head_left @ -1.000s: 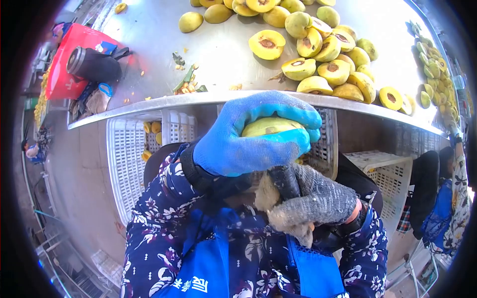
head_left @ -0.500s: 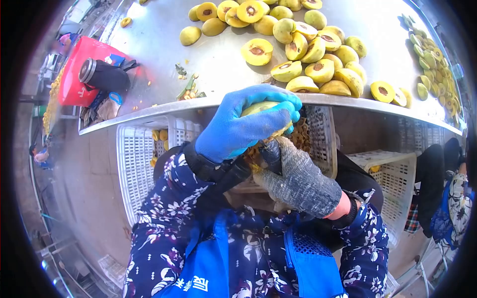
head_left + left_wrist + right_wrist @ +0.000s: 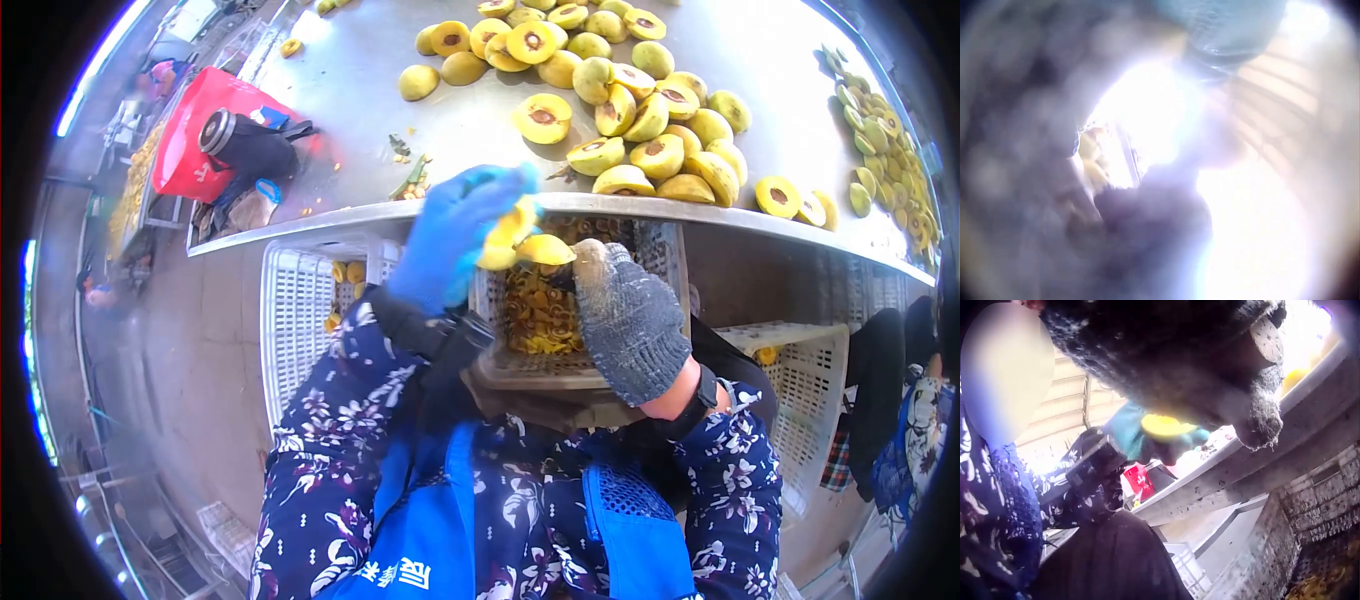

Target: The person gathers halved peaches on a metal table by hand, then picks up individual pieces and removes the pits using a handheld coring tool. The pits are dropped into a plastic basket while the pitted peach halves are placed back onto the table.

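While the left hand [image 3: 450, 240] curls snugly round a yellow fruit piece [image 3: 512, 230], the right hand [image 3: 632, 325] grips a dark tool [image 3: 563, 276] beside a second piece [image 3: 547, 249]. Change: mostly green skin showed half a second ago; now cut flesh, so splitting seems nearly done. Both above crate [image 3: 540, 380]; halves [image 3: 657, 157] on table [image 3: 340, 130] beyond.

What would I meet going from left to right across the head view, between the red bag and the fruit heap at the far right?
Red bag → left white basket → left hand → yellow fruit pieces → right hand → right white basket → fruit heap
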Motion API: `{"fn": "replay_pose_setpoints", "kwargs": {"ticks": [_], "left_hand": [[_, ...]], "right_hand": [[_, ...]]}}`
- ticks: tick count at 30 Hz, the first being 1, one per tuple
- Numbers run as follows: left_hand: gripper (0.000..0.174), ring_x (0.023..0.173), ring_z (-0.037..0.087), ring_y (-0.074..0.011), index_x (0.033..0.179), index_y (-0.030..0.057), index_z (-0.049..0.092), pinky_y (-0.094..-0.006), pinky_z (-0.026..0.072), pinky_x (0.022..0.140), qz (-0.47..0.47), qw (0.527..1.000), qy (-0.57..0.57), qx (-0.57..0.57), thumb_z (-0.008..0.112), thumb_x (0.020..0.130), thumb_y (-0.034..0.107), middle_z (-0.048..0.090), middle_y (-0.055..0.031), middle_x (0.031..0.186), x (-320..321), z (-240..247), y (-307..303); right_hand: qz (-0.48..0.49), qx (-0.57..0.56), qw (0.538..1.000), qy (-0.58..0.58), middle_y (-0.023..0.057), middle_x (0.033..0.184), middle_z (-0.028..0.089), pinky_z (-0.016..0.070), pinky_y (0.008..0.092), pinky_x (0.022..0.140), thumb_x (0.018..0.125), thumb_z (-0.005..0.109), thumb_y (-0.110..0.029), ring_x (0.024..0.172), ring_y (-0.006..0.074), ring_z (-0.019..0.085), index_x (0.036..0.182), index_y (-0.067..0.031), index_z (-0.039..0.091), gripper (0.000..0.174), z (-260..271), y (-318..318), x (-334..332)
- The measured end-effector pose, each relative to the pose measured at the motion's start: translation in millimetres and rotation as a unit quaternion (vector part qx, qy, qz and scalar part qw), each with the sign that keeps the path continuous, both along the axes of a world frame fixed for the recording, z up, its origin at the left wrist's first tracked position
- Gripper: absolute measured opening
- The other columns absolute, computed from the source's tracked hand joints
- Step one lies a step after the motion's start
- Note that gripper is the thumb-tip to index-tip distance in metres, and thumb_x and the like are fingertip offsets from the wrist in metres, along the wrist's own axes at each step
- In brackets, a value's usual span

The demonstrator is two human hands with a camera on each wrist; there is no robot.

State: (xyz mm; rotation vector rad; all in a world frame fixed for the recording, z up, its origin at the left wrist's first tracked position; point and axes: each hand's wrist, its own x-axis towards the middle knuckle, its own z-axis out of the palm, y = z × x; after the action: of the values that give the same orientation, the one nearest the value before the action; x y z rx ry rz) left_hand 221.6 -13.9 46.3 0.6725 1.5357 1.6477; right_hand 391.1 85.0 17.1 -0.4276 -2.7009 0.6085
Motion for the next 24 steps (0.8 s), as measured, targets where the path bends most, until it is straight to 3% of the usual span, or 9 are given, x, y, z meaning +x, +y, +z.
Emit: {"fn": "replay_pose_setpoints", "kwargs": {"ticks": [4, 6, 7, 8, 10, 15, 18, 21, 24], "left_hand": [[0.032, 0.078, 0.062, -0.0117, 0.109, 0.0017, 0.062, -0.0251, 0.0509, 0.068, 0.128, 0.978, 0.117, -0.119, 0.063, 0.090, 0.028, 0.063, -0.0047, 0.089, -56, 21, -80], [0.039, 0.078, 0.061, -0.0111, 0.114, -0.0003, 0.060, -0.0238, 0.0497, 0.071, 0.105, 0.866, 0.362, -0.328, 0.064, 0.090, 0.031, 0.062, -0.0032, 0.092, -89, 26, -128], [0.044, 0.096, 0.064, -0.0264, 0.113, -0.0007, 0.062, -0.0356, 0.0477, 0.084, 0.100, 0.794, 0.460, -0.386, 0.067, 0.086, 0.034, 0.066, -0.0161, 0.102, -106, 14, -150], [0.044, 0.096, 0.064, -0.0264, 0.113, -0.0007, 0.062, -0.0356, 0.0477, 0.084, 0.100, 0.794, 0.462, -0.382, 0.067, 0.086, 0.034, 0.066, -0.0161, 0.102, -103, 14, -152], [0.049, 0.102, 0.061, -0.0336, 0.115, -0.0016, 0.060, -0.0403, 0.0469, 0.087, 0.087, 0.706, 0.620, -0.332, 0.069, 0.084, 0.035, 0.062, -0.0223, 0.110, -104, 18, -145], [0.054, 0.112, 0.056, -0.0344, 0.126, 0.0002, 0.053, -0.0407, 0.0442, 0.094, -0.001, 0.840, 0.503, -0.204, 0.066, 0.084, 0.031, 0.058, -0.0210, 0.120, -91, 15, -28], [0.059, 0.118, 0.051, -0.0377, 0.134, 0.0023, 0.046, -0.0434, 0.0408, 0.099, -0.091, 0.805, 0.567, -0.149, 0.058, 0.085, 0.034, 0.052, -0.0233, 0.130, -88, 3, 44], [0.061, 0.122, 0.048, -0.0375, 0.136, 0.0046, 0.044, -0.0451, 0.0372, 0.102, -0.101, 0.768, 0.622, -0.112, 0.058, 0.084, 0.033, 0.050, -0.0230, 0.132, -101, -33, 90], [0.061, 0.113, 0.056, -0.0346, 0.135, 0.0058, 0.047, -0.0438, 0.0475, 0.090, -0.123, 0.730, 0.663, -0.112, 0.061, 0.079, 0.026, 0.054, -0.0225, 0.127, -116, -56, 114]], "right_hand": [[0.044, 0.030, 0.990, -0.129, 0.0122, 0.077, 0.061, 0.0518, 0.0405, 0.053, 0.088, 0.051, -0.010, 0.067, 0.0291, 0.066, 0.097, -0.0076, 0.055, 0.010, -10, -1, 0], [0.044, 0.030, 0.992, -0.116, 0.0130, 0.077, 0.062, 0.0520, 0.0412, 0.054, 0.089, 0.050, -0.010, 0.067, 0.0298, 0.066, 0.096, -0.0081, 0.055, 0.009, -20, 5, 2], [0.050, 0.028, 0.993, -0.106, 0.0138, 0.077, 0.062, 0.0522, 0.0418, 0.054, 0.089, 0.050, -0.011, 0.066, 0.0306, 0.066, 0.095, -0.0085, 0.055, 0.008, -28, 9, 5], [0.057, 0.028, 0.993, -0.095, 0.0146, 0.077, 0.063, 0.0523, 0.0425, 0.054, 0.089, 0.049, -0.011, 0.066, 0.0314, 0.066, 0.093, -0.0090, 0.055, 0.008, -38, 13, 7], [0.047, 0.033, 0.990, -0.131, 0.0165, 0.078, 0.064, 0.0525, 0.0433, 0.056, 0.089, 0.048, -0.010, 0.068, 0.0326, 0.066, 0.092, -0.0079, 0.056, 0.009, -49, 19, 2], [0.023, 0.001, 0.997, -0.070, 0.0160, 0.077, 0.063, 0.0526, 0.0434, 0.059, 0.087, 0.048, -0.009, 0.071, 0.0320, 0.066, 0.095, -0.0064, 0.057, 0.012, -52, 30, -6], [0.009, 0.000, 0.999, -0.032, 0.0146, 0.077, 0.063, 0.0520, 0.0428, 0.059, 0.087, 0.049, -0.009, 0.070, 0.0318, 0.065, 0.095, -0.0065, 0.057, 0.012, -46, 37, -8], [0.028, -0.124, 0.989, -0.079, 0.0164, 0.092, 0.062, 0.0498, 0.0432, 0.075, 0.082, 0.062, -0.013, 0.087, 0.0358, 0.062, 0.104, -0.0080, 0.061, 0.022, -46, 37, -1], [0.037, -0.164, 0.985, -0.031, 0.0166, 0.093, 0.062, 0.0494, 0.0425, 0.076, 0.081, 0.064, -0.012, 0.090, 0.0355, 0.061, 0.105, -0.0076, 0.060, 0.024, -39, 36, 4]]}}
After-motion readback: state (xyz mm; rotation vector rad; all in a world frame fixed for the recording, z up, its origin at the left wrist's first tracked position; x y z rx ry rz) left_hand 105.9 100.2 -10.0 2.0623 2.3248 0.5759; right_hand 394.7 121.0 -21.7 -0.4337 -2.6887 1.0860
